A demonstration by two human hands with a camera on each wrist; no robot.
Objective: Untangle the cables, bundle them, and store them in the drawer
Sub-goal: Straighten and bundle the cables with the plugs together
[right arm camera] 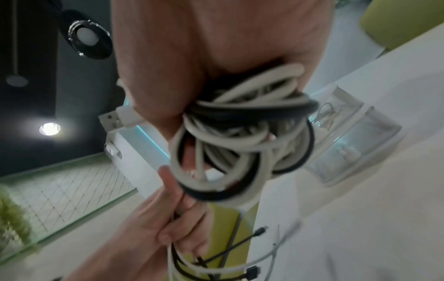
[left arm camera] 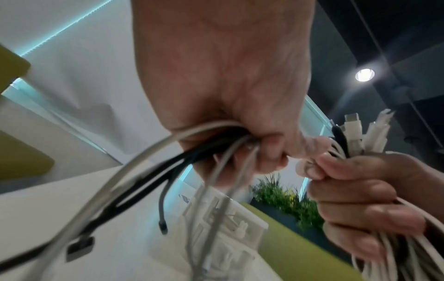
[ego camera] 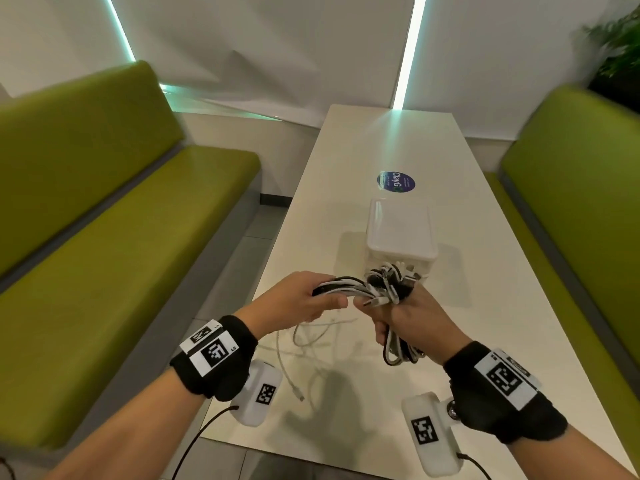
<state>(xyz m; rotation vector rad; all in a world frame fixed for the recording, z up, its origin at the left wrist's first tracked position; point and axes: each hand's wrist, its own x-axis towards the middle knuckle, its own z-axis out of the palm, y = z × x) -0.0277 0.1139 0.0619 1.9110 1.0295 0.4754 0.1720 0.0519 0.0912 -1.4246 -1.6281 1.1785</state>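
Observation:
My right hand (ego camera: 398,317) grips a coiled bundle of white and black cables (ego camera: 391,284), its loops hanging below the fist (ego camera: 401,355). In the right wrist view the coil (right arm camera: 245,140) fills the palm and a white USB plug (right arm camera: 115,119) sticks out. My left hand (ego camera: 311,299) holds the loose strands (ego camera: 341,285) running off that bundle; in the left wrist view they pass under its fingers (left arm camera: 216,144) and trail down. More white cable (ego camera: 311,341) lies on the white table (ego camera: 381,150). The white drawer box (ego camera: 400,233) stands just beyond my hands.
Green benches (ego camera: 121,209) (ego camera: 571,174) flank the narrow table. A round blue sticker (ego camera: 396,181) lies behind the box. A plant (ego camera: 620,46) stands at the far right. The table's left edge runs right under my left hand.

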